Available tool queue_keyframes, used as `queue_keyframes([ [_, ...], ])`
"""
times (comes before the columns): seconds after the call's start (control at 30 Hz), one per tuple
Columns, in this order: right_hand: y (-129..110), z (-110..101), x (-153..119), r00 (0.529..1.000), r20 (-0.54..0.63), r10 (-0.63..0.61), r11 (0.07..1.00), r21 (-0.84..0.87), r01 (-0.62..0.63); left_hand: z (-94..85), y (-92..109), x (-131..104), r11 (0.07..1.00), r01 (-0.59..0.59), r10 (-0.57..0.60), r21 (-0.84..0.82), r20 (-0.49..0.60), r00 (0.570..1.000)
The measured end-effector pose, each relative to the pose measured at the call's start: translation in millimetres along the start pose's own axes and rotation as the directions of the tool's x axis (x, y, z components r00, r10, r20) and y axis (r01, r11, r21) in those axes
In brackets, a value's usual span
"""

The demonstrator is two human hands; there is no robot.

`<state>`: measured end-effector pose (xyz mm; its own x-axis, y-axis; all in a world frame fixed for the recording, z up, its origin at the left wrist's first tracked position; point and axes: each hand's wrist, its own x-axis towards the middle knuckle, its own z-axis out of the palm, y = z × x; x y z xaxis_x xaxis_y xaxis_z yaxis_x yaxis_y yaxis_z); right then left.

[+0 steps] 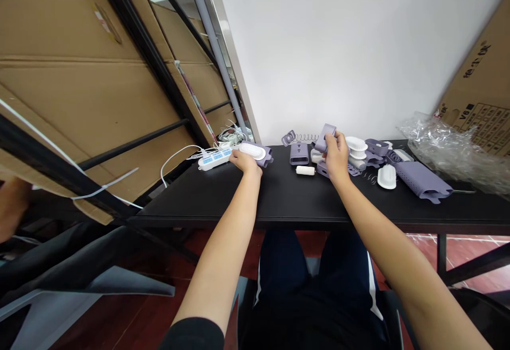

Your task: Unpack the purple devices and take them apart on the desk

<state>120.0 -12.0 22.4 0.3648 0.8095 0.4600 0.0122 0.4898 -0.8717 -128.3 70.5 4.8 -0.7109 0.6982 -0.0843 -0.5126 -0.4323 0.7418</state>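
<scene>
At the left part of the black table [223, 196], my left hand [246, 161] is closed on a white oval part [252, 151]. A purple shell [268, 158] lies right against that part, beside my fingers. My right hand [337, 153] pinches a small purple plastic piece [325, 133], raised over other purple parts. Between my hands are a purple housing [299, 153], a white cylinder [305, 170] and a metal spring [306, 137]. Stacked white oval parts [356, 144] stand just right of my right hand, which partly hides the pieces below it.
A white power strip [215, 160] with tangled cables borders my left hand. Further right lie a white cap [387, 177], a large perforated purple shell [422, 180] and clear plastic wrap [450, 145]. A black metal rack with cardboard [79, 100] rises at left. Another person's blurred hand [14, 206] shows there.
</scene>
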Motion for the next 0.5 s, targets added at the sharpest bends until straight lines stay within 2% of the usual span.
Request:
queue_keyframes([
  [0.1,-4.7,-5.5,3.9,0.997,-0.015,0.08,0.997,-0.012,-0.08,1.7,-0.8,-1.1,0.995,-0.065,0.075,0.074,-0.131,0.989],
  [0.23,-7.2,-8.1,6.0,0.993,-0.034,0.109,0.994,-0.001,-0.109,1.1,-3.9,-1.3,0.986,-0.063,0.091,0.154,-0.186,0.978],
  [0.43,-9.6,-8.6,4.6,0.996,-0.034,0.087,0.996,0.033,-0.086,-6.1,0.3,-4.0,0.958,-0.071,0.133,0.276,-0.211,0.968],
  [0.5,-9.2,-9.2,4.7,0.997,-0.026,0.074,0.997,0.034,-0.073,-5.3,4.3,-9.8,0.936,-0.137,0.194,0.323,-0.151,0.969],
])
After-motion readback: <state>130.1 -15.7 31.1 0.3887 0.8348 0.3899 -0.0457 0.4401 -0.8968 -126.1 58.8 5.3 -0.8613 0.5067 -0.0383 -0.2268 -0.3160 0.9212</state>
